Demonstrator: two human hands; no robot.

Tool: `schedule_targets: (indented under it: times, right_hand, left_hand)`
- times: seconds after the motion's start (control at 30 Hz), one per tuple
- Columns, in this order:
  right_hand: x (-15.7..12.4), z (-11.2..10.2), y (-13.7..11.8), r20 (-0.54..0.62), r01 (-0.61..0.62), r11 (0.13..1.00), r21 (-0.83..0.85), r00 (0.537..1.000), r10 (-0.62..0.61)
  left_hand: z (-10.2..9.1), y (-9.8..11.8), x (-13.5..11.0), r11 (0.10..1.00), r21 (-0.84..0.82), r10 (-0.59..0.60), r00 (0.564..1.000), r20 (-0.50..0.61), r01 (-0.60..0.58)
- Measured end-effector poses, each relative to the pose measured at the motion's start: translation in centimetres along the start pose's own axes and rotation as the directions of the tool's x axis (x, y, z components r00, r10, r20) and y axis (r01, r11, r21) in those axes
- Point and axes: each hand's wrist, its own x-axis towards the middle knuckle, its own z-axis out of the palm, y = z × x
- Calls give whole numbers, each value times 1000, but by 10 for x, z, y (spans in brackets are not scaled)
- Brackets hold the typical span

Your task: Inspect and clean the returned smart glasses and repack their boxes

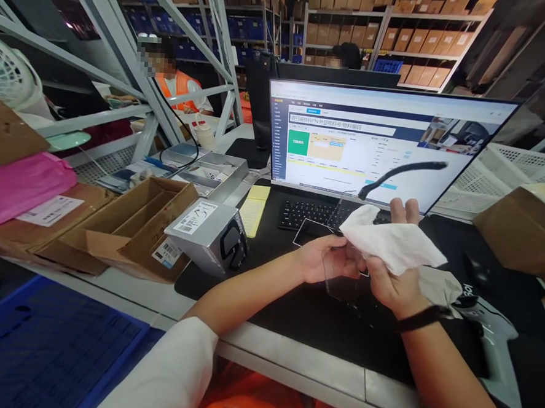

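Note:
My right hand [391, 288] is closed on a crumpled white cloth [397, 245] above the black desk mat. A curved black temple arm [403, 175], like that of a pair of glasses, sticks up behind the cloth. Most of the glasses are hidden, though faint clear edges show near my fingers. My left hand [327, 259] is closed at the left side of the cloth, its fingers curled around what looks like the clear part. A silver box [210, 234] with a label and printed black shape stands left of my left forearm.
Behind my hands are a keyboard [304, 215] and a lit monitor [341, 140]. At right are a scanner [499, 347], a mouse [478, 269] and a brown carton [524, 228]. Open cardboard boxes [133, 220] sit left, above a blue crate [51, 344]. A person in an orange vest [182, 91] sits beyond.

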Motion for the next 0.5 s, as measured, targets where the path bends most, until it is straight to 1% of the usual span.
schedule_targets:
  times: [0.07,0.1,0.17,0.23,0.3,0.33,0.4,0.47,0.5]
  right_hand:
    - [-1,1,-1,-23,19,999,-26,1000,-19]
    - [-1,0,0,-16,24,999,-45,1000,-25]
    - [-1,-1,3,43,42,995,-88,998,-39]
    - [-2,-3,7,134,49,990,-129,991,-31]
    - [-1,-5,13,202,17,983,-181,979,20]
    - [-1,-5,16,214,-4,978,-210,975,50]
    - [0,-3,22,203,-15,965,-261,977,70]
    - [1,2,28,147,19,958,-285,989,24]
    - [1,3,31,92,27,957,-288,996,-1]
  left_hand:
    - [2,-2,0,999,4,-32,999,-2,32]
    - [3,-3,0,999,1,-51,999,-7,51]
    - [3,-3,-1,997,-3,-82,996,-20,82]
    - [3,-2,-2,993,21,-119,993,12,119]
    - [2,1,-3,986,53,-163,984,70,160]
    - [1,2,-3,983,55,-182,980,86,178]
    - [2,4,-3,981,33,-193,979,70,191]
    - [6,4,-3,986,17,-164,986,25,164]
    - [8,5,-3,991,20,-130,991,3,130]
